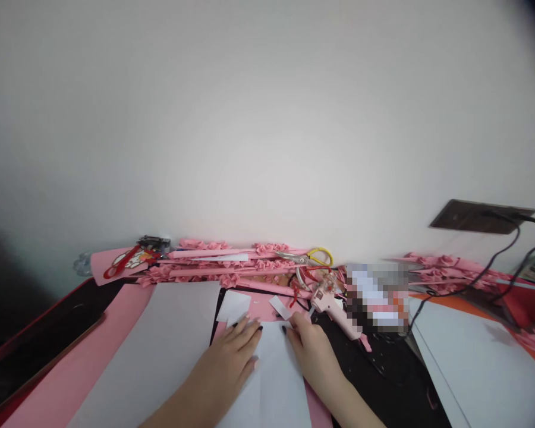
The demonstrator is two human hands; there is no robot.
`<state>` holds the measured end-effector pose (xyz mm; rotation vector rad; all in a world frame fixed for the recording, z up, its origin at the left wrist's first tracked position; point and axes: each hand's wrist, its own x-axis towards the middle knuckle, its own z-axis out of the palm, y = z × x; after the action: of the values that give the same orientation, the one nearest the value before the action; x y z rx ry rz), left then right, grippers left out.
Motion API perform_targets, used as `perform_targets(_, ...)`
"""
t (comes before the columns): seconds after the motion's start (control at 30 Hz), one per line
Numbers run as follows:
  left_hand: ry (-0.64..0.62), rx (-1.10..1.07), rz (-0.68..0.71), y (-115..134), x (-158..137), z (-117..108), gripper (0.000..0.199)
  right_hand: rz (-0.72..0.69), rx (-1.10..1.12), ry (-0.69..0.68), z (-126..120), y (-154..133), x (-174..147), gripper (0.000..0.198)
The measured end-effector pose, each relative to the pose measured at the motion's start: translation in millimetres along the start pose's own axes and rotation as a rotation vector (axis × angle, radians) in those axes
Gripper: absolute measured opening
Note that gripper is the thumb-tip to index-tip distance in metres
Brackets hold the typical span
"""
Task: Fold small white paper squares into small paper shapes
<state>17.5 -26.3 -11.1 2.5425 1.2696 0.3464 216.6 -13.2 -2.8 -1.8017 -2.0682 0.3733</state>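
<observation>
A white sheet of paper (pixel 271 380) with a lengthwise crease lies in front of me on a pink sheet (pixel 261 304). My left hand (pixel 232 359) rests flat on the white sheet's left side, fingers stretched toward its top edge. At the top right corner, my right hand (pixel 310 345) has its fingers curled and pinched on the white paper; the exact grip is partly hidden. A small white paper strip (pixel 280 307) sticks out just beyond the right fingertips. Another white paper piece (pixel 232 305) lies beyond the left hand.
A pink glue gun (pixel 336 312) lies right of my right hand. Yellow-handled scissors (pixel 320 257) and pink paper-flower stems (pixel 232 270) line the wall. Large white sheets lie at left (pixel 151 351) and right (pixel 481 356). Black cords run to a wall outlet (pixel 468 216).
</observation>
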Motion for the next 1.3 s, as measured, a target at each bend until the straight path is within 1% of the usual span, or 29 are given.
perform_targets(0.07,0.011,0.005,-0.014,-0.9,0.0,1.3,0.043,-0.052,-0.002,0.003,-0.2,-0.1,0.8,0.014)
perform_targets(0.13,0.014,0.010,-0.029,-1.8,0.0,2.8,0.043,-0.068,-0.034,0.006,0.2,-0.4,1.3,0.014)
perform_targets(0.33,0.016,0.047,-0.082,0.9,2.5,8.4,0.043,0.008,-0.251,-0.018,-0.9,-9.4,-0.7,0.023)
perform_targets(0.47,0.068,0.082,-0.109,0.9,5.6,16.1,0.043,0.064,-0.334,-0.058,-2.2,-15.8,-1.7,0.026)
perform_targets(0.6,0.120,0.124,-0.108,1.0,7.1,22.5,0.044,0.063,-0.359,-0.051,-0.6,-16.6,-2.0,0.026)
perform_targets(0.77,0.093,0.177,-0.145,5.5,7.5,22.3,0.044,0.049,-0.389,-0.053,1.1,-17.8,-4.5,0.027)
perform_targets(0.9,0.087,0.180,-0.161,6.8,8.0,21.8,0.046,0.047,-0.411,-0.067,1.2,-21.4,-7.9,0.027)
perform_targets(1.3,0.112,0.164,-0.147,6.8,7.3,20.3,0.045,0.019,-0.433,-0.080,3.3,-25.8,-15.9,0.026)
